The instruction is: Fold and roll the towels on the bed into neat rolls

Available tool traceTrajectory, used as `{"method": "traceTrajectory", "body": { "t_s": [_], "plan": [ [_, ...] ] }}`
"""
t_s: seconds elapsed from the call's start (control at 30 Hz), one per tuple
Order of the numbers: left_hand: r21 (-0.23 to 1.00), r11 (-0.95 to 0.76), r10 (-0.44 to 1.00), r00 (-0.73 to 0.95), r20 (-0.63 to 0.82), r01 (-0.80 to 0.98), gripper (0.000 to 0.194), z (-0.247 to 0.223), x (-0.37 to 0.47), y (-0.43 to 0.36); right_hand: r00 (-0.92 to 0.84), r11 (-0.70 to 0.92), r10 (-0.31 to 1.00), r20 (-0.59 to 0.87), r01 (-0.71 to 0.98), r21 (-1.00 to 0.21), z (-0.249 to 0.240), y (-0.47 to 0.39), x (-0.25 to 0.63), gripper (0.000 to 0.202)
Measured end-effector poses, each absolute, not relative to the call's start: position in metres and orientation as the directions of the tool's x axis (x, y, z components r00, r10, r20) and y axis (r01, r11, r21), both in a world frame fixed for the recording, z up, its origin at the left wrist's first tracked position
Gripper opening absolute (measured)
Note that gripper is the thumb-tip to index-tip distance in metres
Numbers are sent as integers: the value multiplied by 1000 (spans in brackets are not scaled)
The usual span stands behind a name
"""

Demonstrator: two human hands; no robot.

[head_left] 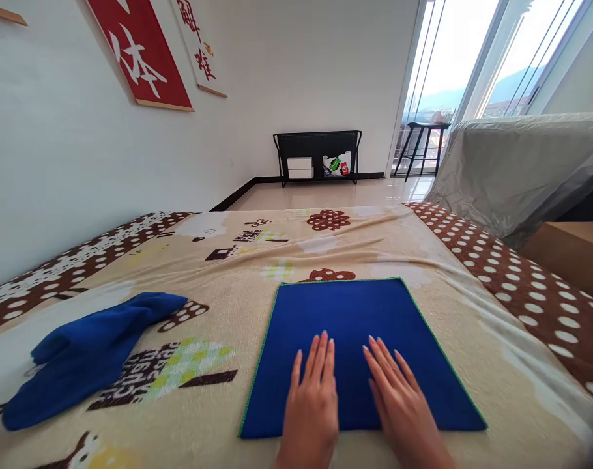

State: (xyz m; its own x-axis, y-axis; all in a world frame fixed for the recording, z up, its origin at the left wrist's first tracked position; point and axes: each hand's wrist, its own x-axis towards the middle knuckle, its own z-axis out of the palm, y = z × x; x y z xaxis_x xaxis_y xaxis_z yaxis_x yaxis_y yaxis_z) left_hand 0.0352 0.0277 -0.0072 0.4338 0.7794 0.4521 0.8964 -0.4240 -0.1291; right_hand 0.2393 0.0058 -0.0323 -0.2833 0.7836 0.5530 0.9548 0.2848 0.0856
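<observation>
Overall, the largest surface noted is the white wall (316,78), with a tall window (448,58) at its right end. Across the foreground spreads a cream patterned blanket (218,280), bordered on both sides in brown with white dots and lightly creased toward the far end. To the right stands a bulky form under a translucent sheet (521,156), with a brown box (570,254) partly visible beside the blanket. A low black rack (317,142) stands against the far wall, and a dark stool (426,126) by the window. A red hanging (143,55) and a white hanging (199,49), both lettered, are mounted at upper left.

The square blue cloth (345,312), edged in green stitching, lies spread flat on the blanket, right of centre. A second, bunched blue cloth (91,345) lies on the blanket well to its left, folded over itself.

Both hands are over the square blue cloth's near half, palms down and apart from each other. The left hand (313,394) has its fingers extended and slightly spread; the right hand (401,394) is likewise open, angled inward. Neither grasps anything. Palm contact and pressure cannot be confirmed.
</observation>
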Motion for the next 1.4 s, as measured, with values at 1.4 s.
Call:
{"method": "traceTrajectory", "body": {
  "t_s": [1.4],
  "plan": [
    [-102,-494,812,500,302,864,73,-19,40,15,-291,292,876,385,955,57,-40,0,224,66]
  ]
}}
